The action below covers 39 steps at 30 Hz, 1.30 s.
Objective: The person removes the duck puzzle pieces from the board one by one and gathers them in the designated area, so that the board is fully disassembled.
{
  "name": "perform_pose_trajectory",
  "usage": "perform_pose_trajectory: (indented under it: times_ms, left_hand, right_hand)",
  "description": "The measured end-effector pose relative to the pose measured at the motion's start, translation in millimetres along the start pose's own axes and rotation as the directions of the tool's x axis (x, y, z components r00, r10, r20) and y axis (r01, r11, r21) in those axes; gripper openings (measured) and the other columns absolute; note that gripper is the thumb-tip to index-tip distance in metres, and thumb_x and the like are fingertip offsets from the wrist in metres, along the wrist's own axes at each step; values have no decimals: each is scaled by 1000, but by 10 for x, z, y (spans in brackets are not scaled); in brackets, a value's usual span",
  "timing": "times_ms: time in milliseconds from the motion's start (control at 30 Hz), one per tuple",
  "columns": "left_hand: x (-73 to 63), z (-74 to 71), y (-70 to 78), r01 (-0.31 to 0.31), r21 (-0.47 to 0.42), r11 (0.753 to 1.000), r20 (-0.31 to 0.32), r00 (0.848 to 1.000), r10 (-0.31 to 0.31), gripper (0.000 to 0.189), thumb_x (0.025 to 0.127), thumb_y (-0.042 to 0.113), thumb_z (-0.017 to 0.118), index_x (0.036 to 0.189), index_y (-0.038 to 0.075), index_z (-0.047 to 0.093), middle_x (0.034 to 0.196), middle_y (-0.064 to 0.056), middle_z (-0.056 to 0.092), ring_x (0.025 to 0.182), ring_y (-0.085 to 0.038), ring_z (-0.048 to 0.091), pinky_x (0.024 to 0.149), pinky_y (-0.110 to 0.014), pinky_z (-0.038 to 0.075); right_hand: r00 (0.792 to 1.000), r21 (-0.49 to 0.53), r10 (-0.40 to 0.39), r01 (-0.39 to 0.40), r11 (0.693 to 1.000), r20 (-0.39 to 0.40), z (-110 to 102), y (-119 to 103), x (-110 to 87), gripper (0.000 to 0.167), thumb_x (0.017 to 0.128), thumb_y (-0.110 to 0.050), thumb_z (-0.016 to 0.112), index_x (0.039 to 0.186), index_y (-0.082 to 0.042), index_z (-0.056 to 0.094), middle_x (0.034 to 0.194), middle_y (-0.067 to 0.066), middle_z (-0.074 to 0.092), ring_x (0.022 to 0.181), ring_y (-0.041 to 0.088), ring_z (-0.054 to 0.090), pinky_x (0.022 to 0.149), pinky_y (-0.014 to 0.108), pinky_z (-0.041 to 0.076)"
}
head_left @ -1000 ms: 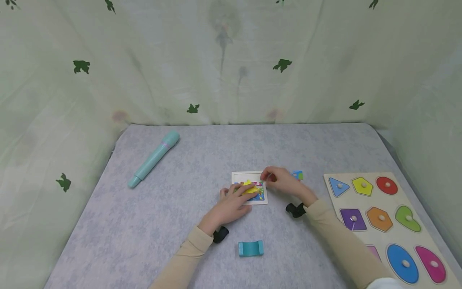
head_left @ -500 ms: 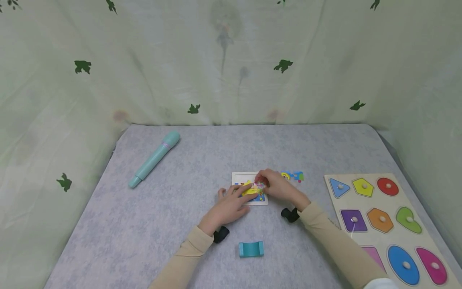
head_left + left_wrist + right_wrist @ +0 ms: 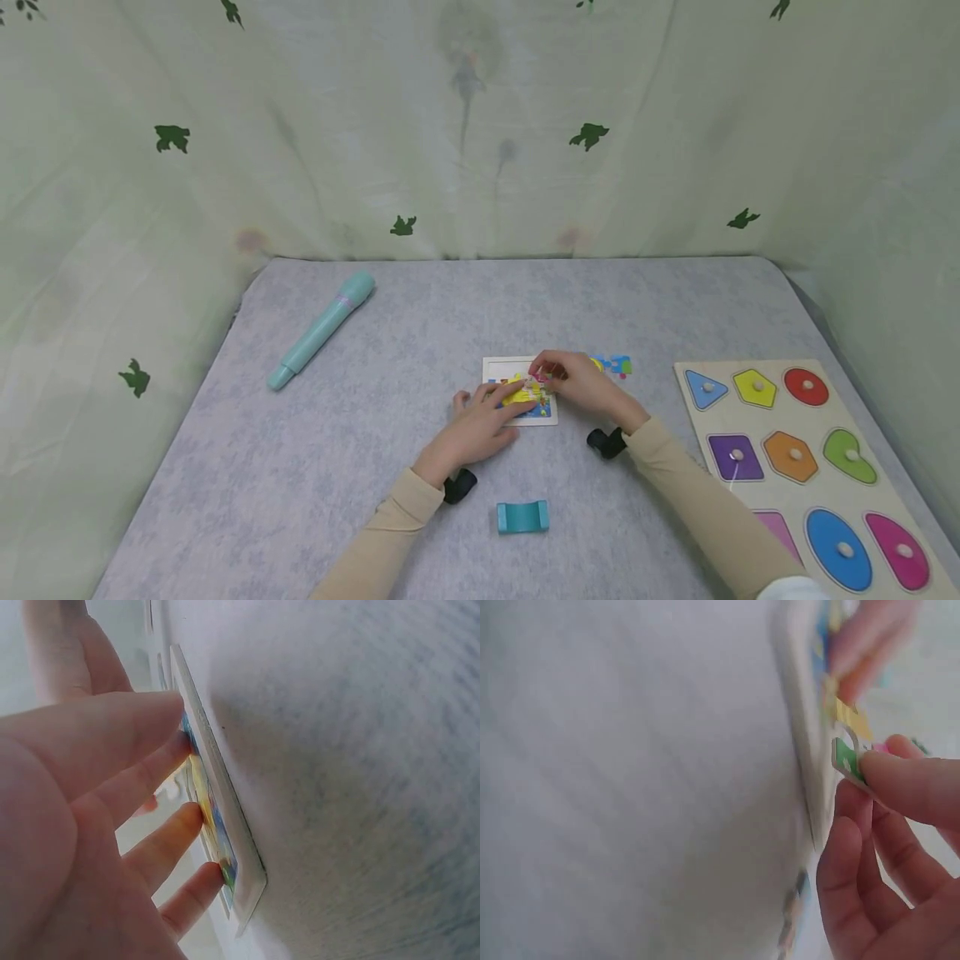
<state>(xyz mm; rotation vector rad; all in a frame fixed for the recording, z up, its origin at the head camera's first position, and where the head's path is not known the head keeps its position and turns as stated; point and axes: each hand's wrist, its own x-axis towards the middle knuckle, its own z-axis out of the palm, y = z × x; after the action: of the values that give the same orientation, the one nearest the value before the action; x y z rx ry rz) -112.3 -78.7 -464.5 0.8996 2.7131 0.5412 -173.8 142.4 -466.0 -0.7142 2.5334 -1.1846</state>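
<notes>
A small jigsaw puzzle in a white tray [image 3: 491,364] lies mid-table, its colourful lower part filled and its upper part bare. My left hand [image 3: 474,432] rests on it with fingers spread. In the left wrist view its fingertips [image 3: 193,817] press the picture and the thumb lies at the tray's edge. My right hand [image 3: 588,387] is over the tray's right side. In the right wrist view it pinches a jigsaw piece [image 3: 845,759] with green and yellow on it, held tilted close above the tray. My left fingers cover part of the picture.
Loose jigsaw pieces [image 3: 619,364] lie just right of the tray, partly behind my right hand. A wooden shape board [image 3: 750,425] with knobbed pieces is at the right. A teal curved block [image 3: 522,517] sits in front, and a teal marker-shaped tube [image 3: 318,333] lies back left.
My right hand has moved left from the tray's right edge to over the picture, with the jigsaw piece pinched. More of the loose pieces shows behind it. My left hand stays put.
</notes>
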Motion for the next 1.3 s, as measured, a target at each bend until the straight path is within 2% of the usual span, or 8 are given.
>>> perform_pose_trajectory:
  times_ms: [200, 333, 600, 867, 967, 1167, 1300]
  left_hand:
    - [15, 7, -7, -3, -3, 1000, 4, 1000, 3, 44, 98, 26, 55, 142, 26, 49, 154, -2, 29, 135, -34, 27, 93, -63, 23]
    - [7, 4, -14, -10, -15, 1000, -7, 1000, 10, 44, 98, 26, 56, 141, 25, 50, 153, -2, 30, 134, -34, 27, 93, -63, 23]
    - [2, 5, -18, -17, -39, 999, -15, 1000, 16, 44, 98, 25, 56, 141, 24, 50, 153, -2, 30, 135, -35, 26, 93, -62, 22]
    - [0, 7, -22, -11, -38, 999, -17, 1000, 11, 43, 98, 25, 56, 141, 23, 50, 153, -2, 30, 135, -34, 26, 93, -62, 22]
    - [4, 12, -28, -15, -45, 999, -20, 1000, 15, 43, 98, 24, 56, 141, 23, 50, 153, -2, 30, 134, -34, 26, 93, -61, 22]
    - [3, 14, -28, -21, -44, 999, -24, 1000, 20, 43, 98, 25, 56, 141, 24, 50, 153, -2, 30, 134, -34, 26, 92, -59, 23]
    - [-2, -2, -23, -18, -48, 999, -20, 1000, 17, 43, 98, 25, 56, 141, 24, 51, 153, -2, 30, 134, -34, 26, 92, -60, 22]
  right_hand:
    - [998, 82, 61, -58, 995, -28, -244, 122, -88, 17, 85, 5, 63, 98, -5, 67, 89, 5, 60, 73, 20, 53, 64, 33, 46]
    - [996, 68, 89, -87, 994, -32, -434, 251, -216, 14, 86, 4, 63, 97, -3, 68, 89, 7, 61, 67, 20, 54, 59, 31, 47]
    - [992, 38, 121, -120, 992, -24, -708, 433, -538, 15, 87, 3, 63, 101, 2, 68, 95, 12, 64, 70, 19, 55, 63, 31, 46]
    - [985, 7, 170, -170, 985, -25, -718, 506, -628, 15, 88, 4, 62, 101, 2, 68, 93, 9, 62, 75, 20, 53, 65, 32, 45]
    - [983, -47, 175, -177, 983, -53, -691, 510, -615, 14, 88, 4, 61, 99, -1, 69, 92, 7, 62, 79, 22, 55, 68, 36, 46]
    - [981, -165, 159, -175, 971, -109, -647, 502, -609, 11, 87, 3, 64, 93, -6, 69, 86, 4, 61, 80, 23, 55, 71, 40, 44]
    - [987, -203, 128, -146, 968, -103, -630, 502, -617, 12, 87, 4, 64, 92, -7, 68, 84, 3, 59, 76, 20, 53, 68, 38, 44]
